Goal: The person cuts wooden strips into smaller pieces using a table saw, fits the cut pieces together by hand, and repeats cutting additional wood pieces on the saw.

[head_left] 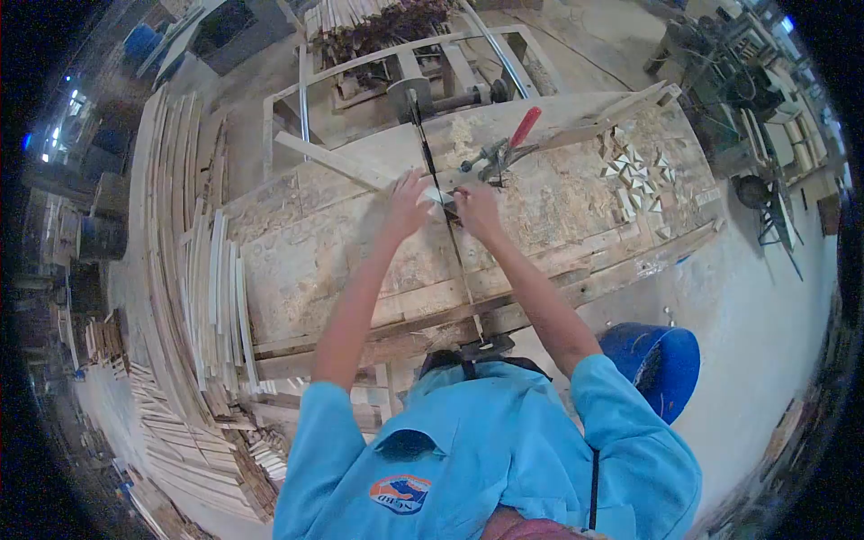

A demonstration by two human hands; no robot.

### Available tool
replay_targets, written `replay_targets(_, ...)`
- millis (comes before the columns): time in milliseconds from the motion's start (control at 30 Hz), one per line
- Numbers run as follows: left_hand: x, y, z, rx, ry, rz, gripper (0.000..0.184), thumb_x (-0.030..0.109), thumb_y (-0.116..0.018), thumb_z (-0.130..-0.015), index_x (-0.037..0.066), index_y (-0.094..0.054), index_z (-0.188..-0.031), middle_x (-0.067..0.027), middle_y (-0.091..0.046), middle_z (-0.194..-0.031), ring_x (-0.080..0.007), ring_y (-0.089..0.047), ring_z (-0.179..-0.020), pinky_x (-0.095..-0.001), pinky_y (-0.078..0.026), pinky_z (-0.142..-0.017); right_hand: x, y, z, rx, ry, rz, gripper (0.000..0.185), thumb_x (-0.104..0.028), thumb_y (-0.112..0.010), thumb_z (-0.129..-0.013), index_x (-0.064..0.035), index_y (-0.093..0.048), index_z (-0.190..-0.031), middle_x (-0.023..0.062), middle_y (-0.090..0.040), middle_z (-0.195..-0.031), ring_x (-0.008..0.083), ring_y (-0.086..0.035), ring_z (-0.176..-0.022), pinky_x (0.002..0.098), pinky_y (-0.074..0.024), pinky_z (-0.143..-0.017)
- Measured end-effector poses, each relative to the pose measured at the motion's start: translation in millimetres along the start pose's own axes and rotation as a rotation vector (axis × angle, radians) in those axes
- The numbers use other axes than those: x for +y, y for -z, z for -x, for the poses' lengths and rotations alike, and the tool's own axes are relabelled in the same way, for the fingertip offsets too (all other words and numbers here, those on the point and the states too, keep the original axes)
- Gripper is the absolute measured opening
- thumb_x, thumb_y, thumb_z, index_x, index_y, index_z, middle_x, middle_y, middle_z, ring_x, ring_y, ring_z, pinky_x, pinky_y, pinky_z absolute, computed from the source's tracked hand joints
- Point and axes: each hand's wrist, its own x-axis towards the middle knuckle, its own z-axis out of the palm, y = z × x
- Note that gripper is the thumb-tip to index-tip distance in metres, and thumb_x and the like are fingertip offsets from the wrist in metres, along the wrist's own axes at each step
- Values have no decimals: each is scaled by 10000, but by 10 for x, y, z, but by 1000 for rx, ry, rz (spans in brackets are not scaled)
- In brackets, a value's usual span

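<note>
A long pale wooden strip (333, 162) lies slantwise on the wooden work table (333, 270), its near end by a dark narrow slot and bar (421, 135). My left hand (409, 207) rests on that end of the strip, fingers spread. Just right of the slot, my right hand (475, 209) has its fingers closed beside a small piece at the strip's end; what they hold is too small to make out. A toggle clamp with a red handle (525, 127) stands right behind my right hand.
Several small cut wooden triangles (639, 180) lie on the table's right part. Long strips (220, 288) are stacked at the left. A blue barrel (670, 369) stands near my right elbow. Machinery (765, 117) is at the back right.
</note>
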Motion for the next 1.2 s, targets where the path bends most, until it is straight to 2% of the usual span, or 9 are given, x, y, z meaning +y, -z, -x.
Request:
replay_targets(167, -397, -302, -461, -320, 33, -193, 403, 261, -678, -787, 147, -658, -1174, -147, -642, -1132, -318, -592, -1111, -477, -439, -989, 64, -349, -163, -366, -72, 297, 189, -211, -608, -805, -70, -731, -830, 193, -679, -882, 380, -619, -873, 498, -460, -844)
replay_targets(300, -603, -390, -620, -367, -95, -231, 305, 301, -688, -770, 186, -727, -1049, -139, -690, -919, -334, -656, -948, -500, -475, -886, 70, -426, -88, -224, -122, 206, 219, -253, -605, -810, -75, -732, -823, 205, -674, -882, 393, -613, -898, 515, -439, -861)
replay_targets(600, -625, -338, -892, -506, -129, -210, 370, 306, -753, -670, 145, -742, -1003, -132, -706, -960, -327, -662, -935, -452, -511, -853, -94, -291, -174, -298, -255, 103, 270, -275, -658, -769, -55, -665, -925, 219, -659, -938, 402, -617, -923, 533, -433, -855)
replay_targets(700, -555, -220, -794, -419, -122, 26, 340, 195, -774, -646, 97, -722, -967, -130, -711, -945, -300, -680, -894, -393, -532, -815, -12, -362, -204, -221, -261, 51, 236, -250, -659, -760, -41, -642, -869, 226, -646, -905, 410, -614, -885, 514, -445, -811)
replay_targets(800, -629, -232, -703, -343, -56, 247, 321, 116, -773, -652, 58, -688, -957, -138, -707, -922, -267, -684, -850, -353, -528, -777, 124, -519, -179, 127, -168, 16, 219, -225, -652, -758, -21, -604, -821, 216, -627, -834, 409, -605, -833, 493, -451, -752)
replay_targets(900, -183, 153, -466, -300, 107, 360, 296, 81, -764, -692, 36, -661, -966, -117, -693, -870, -196, -671, -816, -327, -512, -753, -222, 47, -17, 218, -158, -154, 231, -215, -653, -754, -3, -561, -766, 212, -589, -755, 410, -583, -761, 478, -448, -686)
replay_targets(1033, 60, 96, 242, -126, 192, 636, 270, 54, -763, -737, 1, -646, -975, -66, -669, -839, -131, -632, -824, -283, -500, -735, -156, 921, 271, -198, -428, -626, 210, -218, -665, -821, -9, -651, -837, 135, -675, -818, 268, -642, -770, 398, -492, -661)
replay_targets(1100, 29, -64, 577, -107, 231, 667, 247, 30, -749, -767, -9, -639, -985, -48, -662, -841, -115, -620, -824, -259, -494, -721, 223, 1136, 264, 83, -547, -1046, 188, -190, -702, -812, -24, -670, -895, 12, -637, -722, 138, -606, -670, 352, -500, -614)
replay_targets(1200, 623, -120, 937, -150, 341, 846, 226, 9, -734, -794, -14, -634, -996, -55, -668, -844, -110, -625, -796, -242, -487, -697, 310, 1736, 207, 475, -404, -1456, 149, -169, -650, -866, -21, -668, -869, 56, -656, -782, 147, -604, -693, 319, -497, -627)
